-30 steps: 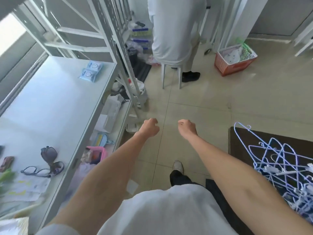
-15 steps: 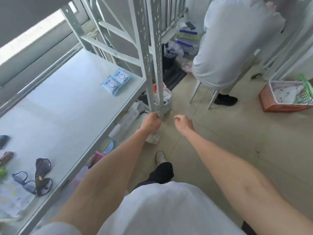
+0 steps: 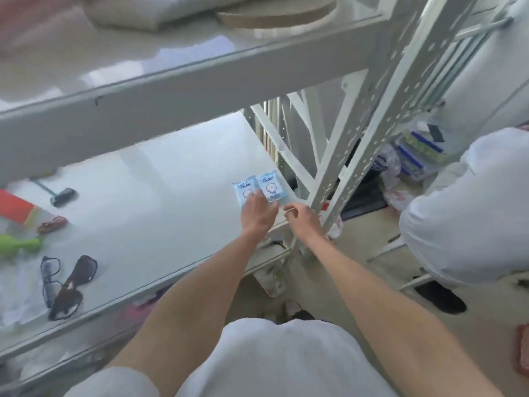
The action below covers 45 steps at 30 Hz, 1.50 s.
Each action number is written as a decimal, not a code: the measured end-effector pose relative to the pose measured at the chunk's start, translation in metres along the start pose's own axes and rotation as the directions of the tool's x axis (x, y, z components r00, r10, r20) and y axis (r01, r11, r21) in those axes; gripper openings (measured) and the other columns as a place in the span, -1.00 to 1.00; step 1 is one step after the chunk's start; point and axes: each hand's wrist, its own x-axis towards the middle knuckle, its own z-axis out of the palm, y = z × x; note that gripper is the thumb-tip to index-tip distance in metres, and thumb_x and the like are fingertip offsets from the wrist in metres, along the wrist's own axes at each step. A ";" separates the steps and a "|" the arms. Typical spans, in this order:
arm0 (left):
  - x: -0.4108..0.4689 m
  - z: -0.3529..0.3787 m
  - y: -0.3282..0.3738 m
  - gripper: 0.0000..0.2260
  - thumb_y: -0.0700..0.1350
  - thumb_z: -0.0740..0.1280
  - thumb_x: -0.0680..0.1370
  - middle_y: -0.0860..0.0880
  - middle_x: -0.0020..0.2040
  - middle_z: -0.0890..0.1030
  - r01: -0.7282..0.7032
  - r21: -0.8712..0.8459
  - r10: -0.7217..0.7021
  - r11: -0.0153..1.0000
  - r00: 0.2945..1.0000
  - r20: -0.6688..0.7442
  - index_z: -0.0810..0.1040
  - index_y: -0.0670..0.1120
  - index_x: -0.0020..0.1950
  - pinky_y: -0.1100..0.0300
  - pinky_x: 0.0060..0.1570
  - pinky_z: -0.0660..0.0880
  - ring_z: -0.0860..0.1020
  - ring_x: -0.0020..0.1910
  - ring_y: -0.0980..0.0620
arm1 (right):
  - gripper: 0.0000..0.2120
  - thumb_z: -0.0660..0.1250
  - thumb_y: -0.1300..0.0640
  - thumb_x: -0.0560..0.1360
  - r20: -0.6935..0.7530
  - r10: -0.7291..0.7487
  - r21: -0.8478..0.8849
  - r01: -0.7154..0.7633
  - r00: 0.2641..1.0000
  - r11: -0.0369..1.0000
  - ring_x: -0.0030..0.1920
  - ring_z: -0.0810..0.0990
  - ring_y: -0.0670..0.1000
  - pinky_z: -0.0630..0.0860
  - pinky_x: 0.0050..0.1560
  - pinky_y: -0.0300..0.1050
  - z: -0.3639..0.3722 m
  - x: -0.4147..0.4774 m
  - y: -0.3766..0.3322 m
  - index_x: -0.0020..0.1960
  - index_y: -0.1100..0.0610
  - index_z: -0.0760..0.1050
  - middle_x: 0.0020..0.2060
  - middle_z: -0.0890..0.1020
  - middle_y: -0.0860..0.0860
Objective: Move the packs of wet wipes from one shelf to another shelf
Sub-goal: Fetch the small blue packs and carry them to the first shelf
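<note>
Two light blue packs of wet wipes lie side by side at the right end of the white middle shelf [image 3: 148, 202], the left pack [image 3: 244, 188] and the right pack [image 3: 269, 186]. My left hand [image 3: 257, 214] is stretched out with fingers apart, its fingertips over the near edge of the left pack. My right hand [image 3: 302, 220] hovers just right of the packs at the shelf's front corner, fingers loosely curled, holding nothing. A higher white shelf [image 3: 171, 81] runs across above.
On the middle shelf to the left lie sunglasses [image 3: 73, 285], spectacles [image 3: 49, 279], a green object [image 3: 17, 246] and an orange box [image 3: 14, 207]. A perforated metal upright [image 3: 357, 144] stands right of the packs. A person in white [image 3: 463, 213] sits on the right.
I have stepped closer to the rack. Both hands moved from over the floor up to the middle shelf, and the left hand opened and reached the packs.
</note>
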 end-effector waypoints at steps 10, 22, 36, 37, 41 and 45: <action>0.062 -0.010 -0.042 -0.33 0.21 0.45 0.50 -0.30 0.28 0.57 0.497 -0.420 -0.543 0.760 0.840 0.012 0.47 -0.31 0.32 -0.09 0.16 0.55 0.59 0.24 -0.26 | -0.47 0.21 0.02 0.64 0.137 -0.026 -0.262 0.062 0.990 0.963 0.54 0.20 0.22 0.24 0.50 0.12 0.033 0.088 -0.033 0.57 0.15 0.25 0.58 0.21 0.14; 0.052 -0.017 -0.023 -0.48 0.08 0.51 0.49 -0.14 0.20 0.61 0.545 -0.662 -0.658 0.515 0.746 0.104 0.49 -0.18 0.30 0.05 0.15 0.55 0.61 0.19 -0.13 | -0.57 0.42 -0.07 0.54 0.264 0.164 0.184 -0.217 0.950 0.959 0.14 0.63 0.19 0.44 -0.05 -0.10 0.043 0.119 -0.036 0.23 0.23 0.58 0.14 0.66 0.16; 0.095 -0.028 -0.008 -0.40 -0.17 0.42 0.59 -0.17 0.47 0.41 0.598 -0.723 -0.709 0.346 0.671 0.215 0.20 -0.27 0.53 0.21 0.25 0.40 0.47 0.28 -0.08 | -0.84 0.41 0.03 0.52 0.359 0.100 0.014 -0.113 0.928 0.994 -0.09 0.52 0.08 0.35 -0.30 -0.18 0.036 0.127 -0.034 -0.01 0.11 0.53 -0.08 0.57 0.08; 0.103 -0.022 -0.013 -0.39 -0.17 0.42 0.59 -0.17 0.47 0.41 0.609 -0.710 -0.698 0.354 0.677 0.233 0.20 -0.28 0.53 0.19 0.31 0.40 0.47 0.29 -0.07 | -0.84 0.42 0.04 0.50 0.359 0.103 0.028 -0.121 0.928 0.992 -0.11 0.53 0.08 0.37 -0.28 -0.17 0.033 0.130 -0.032 -0.08 0.12 0.53 -0.13 0.57 0.08; 0.095 -0.016 -0.015 -0.43 -0.25 0.50 0.48 -0.18 0.25 0.56 0.617 -0.672 -0.659 0.411 0.710 0.249 0.37 -0.27 0.43 -0.01 0.09 0.58 0.59 0.17 -0.14 | -0.82 0.40 0.02 0.30 0.390 0.129 0.127 -0.191 0.912 0.973 -0.07 0.66 0.18 0.61 -0.01 0.02 0.040 0.156 -0.004 -0.23 0.12 0.53 -0.14 0.68 0.17; 0.067 -0.027 -0.020 -0.56 -0.24 0.52 0.43 -0.18 -0.05 0.57 0.576 -0.706 -0.579 0.413 0.764 0.285 0.47 -0.26 0.25 0.11 -0.30 0.48 0.57 -0.21 -0.11 | -0.73 0.24 0.25 0.33 0.521 0.107 0.304 -0.301 0.847 0.904 0.11 0.67 0.27 0.62 0.19 0.20 0.037 0.121 -0.033 -0.01 0.15 0.57 0.09 0.68 0.23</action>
